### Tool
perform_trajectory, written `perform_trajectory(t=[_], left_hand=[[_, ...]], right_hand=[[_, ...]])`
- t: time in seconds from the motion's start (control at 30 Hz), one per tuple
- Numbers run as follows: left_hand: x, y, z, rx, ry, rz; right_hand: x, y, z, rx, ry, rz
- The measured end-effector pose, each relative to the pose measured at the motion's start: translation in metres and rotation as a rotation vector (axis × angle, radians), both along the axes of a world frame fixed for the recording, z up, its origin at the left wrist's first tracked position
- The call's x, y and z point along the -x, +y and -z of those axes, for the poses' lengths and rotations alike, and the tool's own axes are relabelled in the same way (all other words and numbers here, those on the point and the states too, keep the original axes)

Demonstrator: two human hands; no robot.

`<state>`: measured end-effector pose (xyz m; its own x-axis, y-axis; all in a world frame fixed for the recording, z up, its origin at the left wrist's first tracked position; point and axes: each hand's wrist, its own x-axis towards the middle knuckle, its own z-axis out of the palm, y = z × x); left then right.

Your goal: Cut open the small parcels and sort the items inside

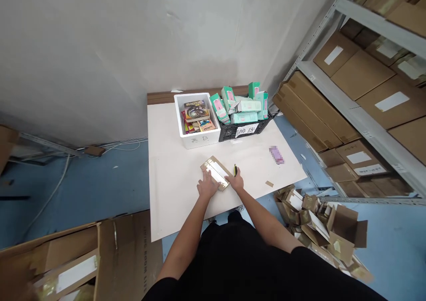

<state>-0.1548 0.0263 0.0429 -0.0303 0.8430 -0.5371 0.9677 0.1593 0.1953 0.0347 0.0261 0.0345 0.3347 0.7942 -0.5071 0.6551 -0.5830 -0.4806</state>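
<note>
The table (173,194) bears a crate (229,133) and a bin (201,141) at its wall side. Nearer the person, the box (216,172) lies flat on it. It looks light and fairly stiff, perhaps slick where taped; its long edges should give the surest hold. The left hand (207,186), fingers spread, rests on it without gripping. The right hand (237,181) curls round a tool (235,170), thumb at the box's edge.
</note>
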Motion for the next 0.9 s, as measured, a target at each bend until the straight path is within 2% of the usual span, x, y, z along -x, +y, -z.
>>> perform_trajectory(t=[0.13, 0.23, 0.33, 0.43, 0.53, 0.63, 0.77, 0.9], left_hand=[[-0.012, -0.004, 0.001, 0.012, 0.056, 0.011], [-0.026, -0.004, 0.001, -0.003, 0.145, 0.083], [-0.029, 0.003, -0.001, -0.100, 0.197, 0.154], [-0.020, 0.019, -0.002, -0.210, 0.140, 0.300], [-0.006, 0.037, -0.001, -0.208, 0.043, 0.461], [0.001, 0.050, 0.003, -0.188, 0.001, 0.540], [-0.006, 0.062, 0.008, -0.200, -0.022, 0.653], [-0.019, 0.068, 0.006, -0.232, -0.035, 0.665]], right_hand=[[-0.009, 0.035, 0.000, -0.078, -0.076, -0.022], [-0.017, 0.048, 0.000, -0.086, -0.079, -0.051], [-0.019, 0.048, 0.001, -0.057, -0.041, -0.029], [-0.021, 0.043, 0.003, -0.038, -0.012, 0.008], [-0.030, 0.039, 0.004, -0.038, 0.018, 0.021], [-0.039, 0.037, 0.005, -0.050, 0.050, -0.008], [-0.043, 0.034, 0.004, -0.059, 0.056, -0.019], [-0.045, 0.036, 0.001, -0.049, 0.058, -0.049]])
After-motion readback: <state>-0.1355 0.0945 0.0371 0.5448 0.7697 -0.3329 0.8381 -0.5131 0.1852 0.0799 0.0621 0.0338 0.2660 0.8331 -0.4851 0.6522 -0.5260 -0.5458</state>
